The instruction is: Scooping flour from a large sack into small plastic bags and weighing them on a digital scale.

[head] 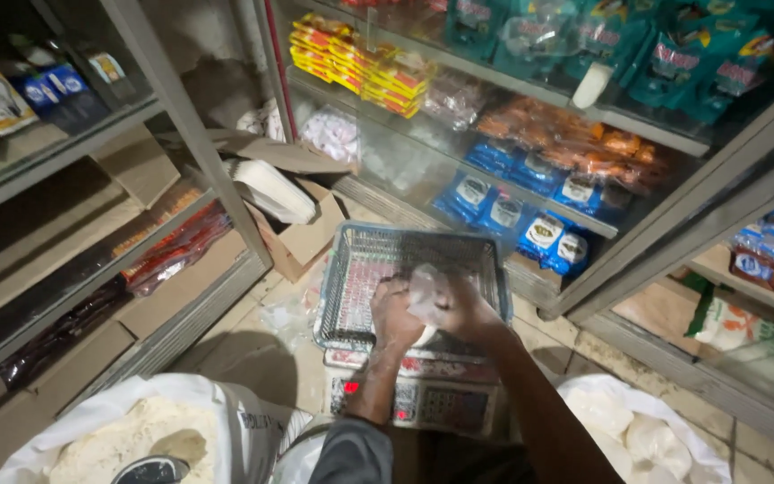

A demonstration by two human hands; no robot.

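clear bag (427,296) btwn both hands, over basket (351,269)

I see two bare arms with no rings or watch. A grey sleeve (351,453) covers the left one, bottom middle.

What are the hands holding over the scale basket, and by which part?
Both the left hand and right hand grip a clear plastic bag at its gathered top, above the wire basket.
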